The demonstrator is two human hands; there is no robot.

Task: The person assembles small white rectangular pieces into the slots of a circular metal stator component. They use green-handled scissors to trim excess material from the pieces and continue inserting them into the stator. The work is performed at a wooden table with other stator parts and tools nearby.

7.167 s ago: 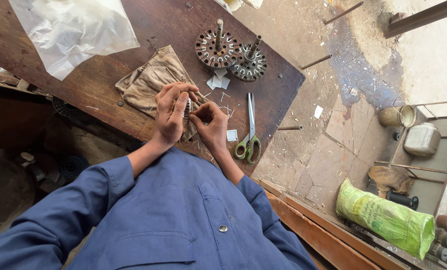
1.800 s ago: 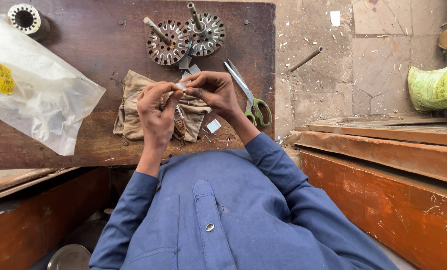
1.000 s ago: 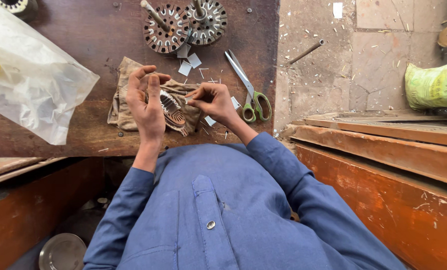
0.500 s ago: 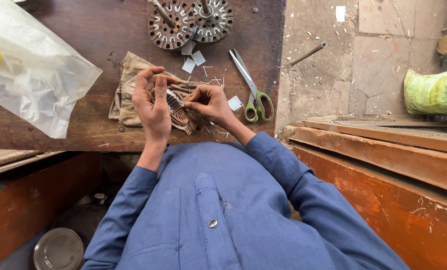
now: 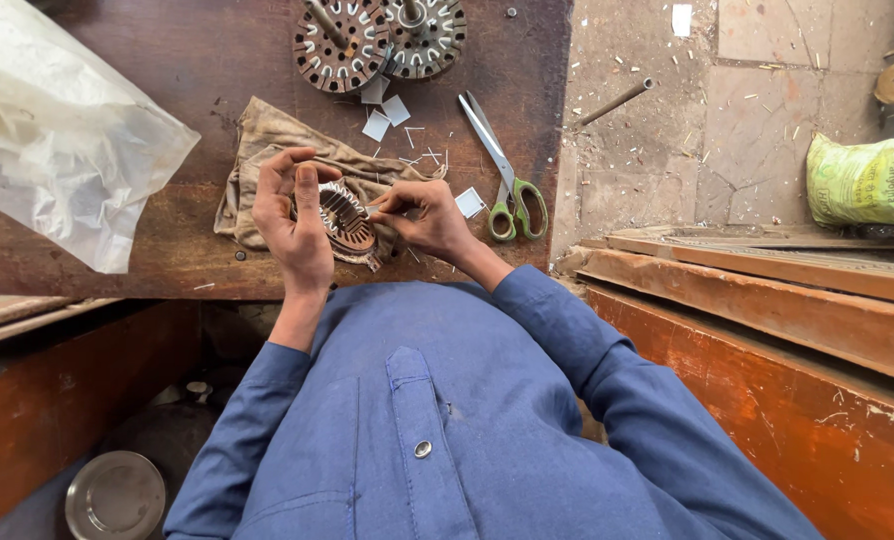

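While left hand (image 5: pixel 292 225) grips slotted core (image 5: pixel 345 215); right hand (image 5: pixel 429 215) pinches beside; table edge (image 5: pixel 167 290) near.

Soft even daylight, sharp, wide-angle

I see a dark wooden bench (image 5: pixel 117 270). On it lie a plastic bag (image 5: pixel 62 150) at left, a brown rag (image 5: pixel 267 150) in the middle, two slotted rotors (image 5: pixel 379 38) far, paper slips (image 5: pixel 385 112) beside them, and scissors (image 5: pixel 507 180) at right.
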